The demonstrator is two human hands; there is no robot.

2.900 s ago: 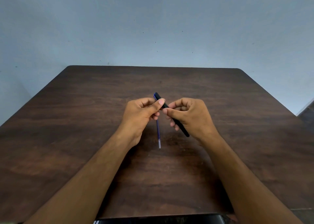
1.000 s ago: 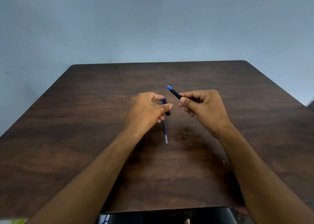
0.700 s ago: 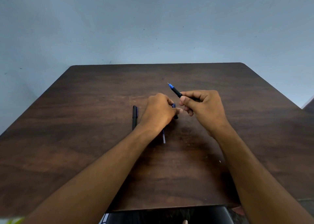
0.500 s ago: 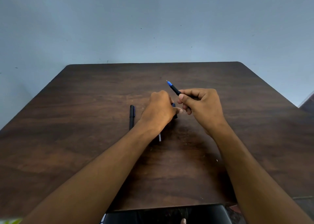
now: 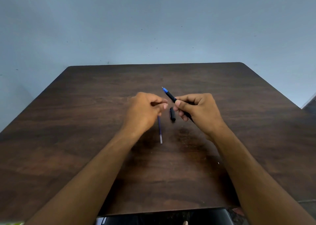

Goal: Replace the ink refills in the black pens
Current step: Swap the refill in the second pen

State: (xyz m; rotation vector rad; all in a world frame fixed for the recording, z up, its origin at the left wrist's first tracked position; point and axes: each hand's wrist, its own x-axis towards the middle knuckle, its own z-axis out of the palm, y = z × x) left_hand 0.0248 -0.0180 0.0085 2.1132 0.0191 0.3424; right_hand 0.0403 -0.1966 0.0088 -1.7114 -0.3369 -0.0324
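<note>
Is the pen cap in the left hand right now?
No: the pen cap lies on the table between the hands, and the left hand is not holding it.

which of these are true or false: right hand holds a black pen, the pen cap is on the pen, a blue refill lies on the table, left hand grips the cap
1. The right hand holds a black pen. True.
2. The pen cap is on the pen. False: it lies on the wooden table, and the pen's blue tip is bare.
3. A blue refill lies on the table. True.
4. The left hand grips the cap. False: the cap lies apart from it, between the two hands.
</note>
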